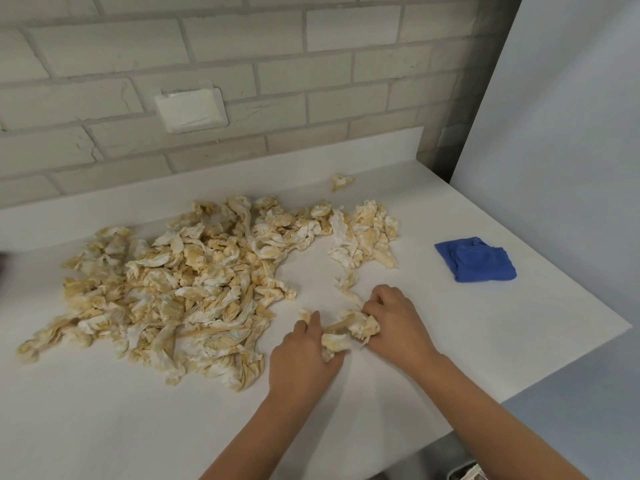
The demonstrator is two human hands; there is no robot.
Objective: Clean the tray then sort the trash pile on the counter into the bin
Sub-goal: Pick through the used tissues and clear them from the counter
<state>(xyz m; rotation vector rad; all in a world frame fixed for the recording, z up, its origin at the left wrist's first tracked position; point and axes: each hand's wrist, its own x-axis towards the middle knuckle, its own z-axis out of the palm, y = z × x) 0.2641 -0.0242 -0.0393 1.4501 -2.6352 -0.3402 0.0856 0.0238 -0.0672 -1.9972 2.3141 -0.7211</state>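
A wide pile of crumpled, yellow-stained paper scraps [180,282] spreads over the white counter [104,410], with a smaller heap [363,237] to its right. Near the front, my left hand [304,362] and my right hand [394,323] close in from both sides on a small bunch of scraps [349,332]. Fingers of both hands curl round that bunch. No tray or bin shows clearly.
A folded blue cloth [476,259] lies at the right of the counter. One stray scrap [341,181] sits near the back ledge. A white brick wall [242,81] with a blank plate [190,107] stands behind. The counter's right edge [568,362] drops off.
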